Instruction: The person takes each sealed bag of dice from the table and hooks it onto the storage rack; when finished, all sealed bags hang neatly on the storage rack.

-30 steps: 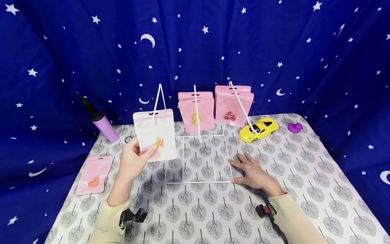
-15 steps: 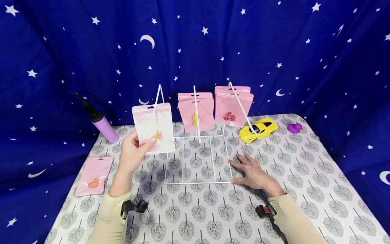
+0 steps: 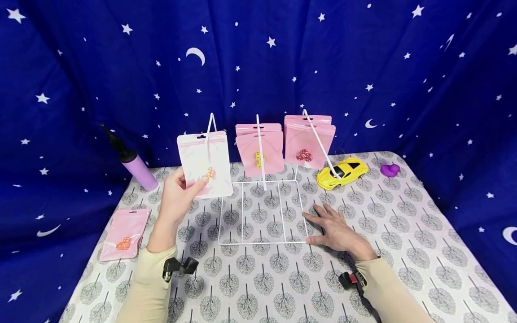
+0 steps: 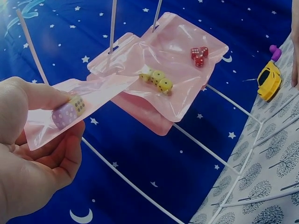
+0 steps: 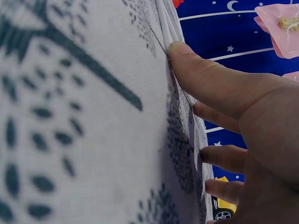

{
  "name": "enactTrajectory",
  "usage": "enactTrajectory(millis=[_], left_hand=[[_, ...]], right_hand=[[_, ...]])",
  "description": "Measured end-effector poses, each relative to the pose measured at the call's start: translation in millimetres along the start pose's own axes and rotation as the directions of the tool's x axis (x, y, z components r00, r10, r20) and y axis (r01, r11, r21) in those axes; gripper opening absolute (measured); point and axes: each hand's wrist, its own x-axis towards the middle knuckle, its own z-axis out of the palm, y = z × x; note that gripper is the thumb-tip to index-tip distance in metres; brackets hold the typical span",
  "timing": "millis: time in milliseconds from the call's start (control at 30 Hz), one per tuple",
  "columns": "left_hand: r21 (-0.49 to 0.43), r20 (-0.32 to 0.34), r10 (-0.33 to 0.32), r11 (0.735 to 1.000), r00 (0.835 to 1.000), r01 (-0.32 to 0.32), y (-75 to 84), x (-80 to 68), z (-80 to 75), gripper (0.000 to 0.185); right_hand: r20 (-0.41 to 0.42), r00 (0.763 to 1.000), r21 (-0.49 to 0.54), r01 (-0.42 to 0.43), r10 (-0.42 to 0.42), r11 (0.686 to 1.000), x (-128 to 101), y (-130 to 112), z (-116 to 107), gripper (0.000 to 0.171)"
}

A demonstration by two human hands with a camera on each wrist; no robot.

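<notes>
My left hand (image 3: 177, 197) pinches the lower edge of a pink pouch (image 3: 204, 164) with orange dice inside, held up against the left peg (image 3: 211, 128) of a white wire rack (image 3: 262, 211). In the left wrist view the pouch (image 4: 79, 109) lies between thumb and fingers. Pink pouches with yellow dice (image 3: 260, 148) and red dice (image 3: 308, 140) hang on the middle and right pegs. My right hand (image 3: 333, 226) lies flat on the table, its fingers (image 5: 205, 81) against the rack's base at its right front corner.
Another pink pouch (image 3: 124, 233) with orange dice lies flat at the table's left edge. A purple pump (image 3: 135, 163) leans at the back left. A yellow toy car (image 3: 343, 171) and a small purple toy (image 3: 390, 169) sit at the back right.
My left hand has lifted the pouch upward and slightly back, so its top hole now sits at the left peg. The right hand has stayed in place.
</notes>
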Motion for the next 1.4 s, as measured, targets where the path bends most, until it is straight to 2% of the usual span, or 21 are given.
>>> enactTrajectory(millis=[133, 500, 867, 1167, 1400], left_hand=[[0.0, -0.002, -0.028, 1.0, 1.0, 0.028, -0.7, 3.0, 0.6, 0.037], [0.073, -0.004, -0.046, 0.996, 0.999, 0.046, -3.8, 16.5, 2.9, 0.036], [0.102, -0.005, -0.024, 0.995, 1.0, 0.024, -9.0, 30.2, 6.6, 0.037], [0.049, 0.005, -0.057, 0.997, 0.998, 0.056, -14.4, 38.5, 9.0, 0.037], [-0.047, 0.02, -0.072, 0.996, 0.997, 0.073, -21.2, 42.3, 9.8, 0.035]], right_hand=[[0.0, 1.0, 0.002, 0.002, -0.002, 1.0, 0, 0, 0, 0.077], [-0.003, 1.0, 0.006, -0.002, 0.002, 1.0, -1, 1, 0, 0.077], [0.007, 1.0, 0.005, -0.016, 0.016, 1.0, 0, 1, 1, 0.078], [0.013, 1.0, 0.002, -0.026, 0.026, 1.0, 1, 1, 2, 0.078], [0.007, 1.0, -0.003, -0.017, 0.017, 1.0, 1, 1, 2, 0.078]])
